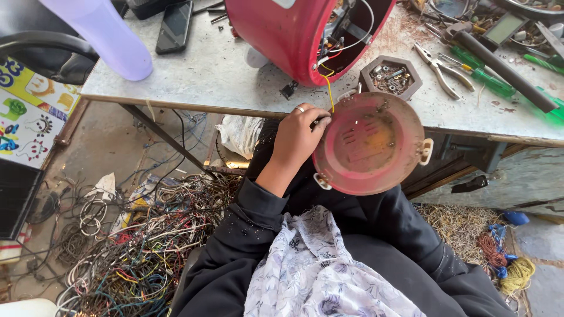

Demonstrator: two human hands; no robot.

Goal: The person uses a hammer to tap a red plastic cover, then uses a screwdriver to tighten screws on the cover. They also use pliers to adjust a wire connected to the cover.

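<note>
My left hand (296, 141), with a ring on one finger, grips the left rim of a round red base plate (369, 144) held up at the table's edge, its inner side facing me. A yellow wire (328, 88) runs from the plate up into the open underside of a red appliance body (299, 35) lying tilted on the metal table (223, 76). My right hand is hidden behind the plate; only its black sleeve (423, 235) shows.
A hexagonal tray of screws (390, 76), pliers (439, 69) and green-handled screwdrivers (484, 75) lie on the table's right. A phone (174, 26) and lilac bottle (108, 35) are at left. Tangled wires (135, 246) cover the floor.
</note>
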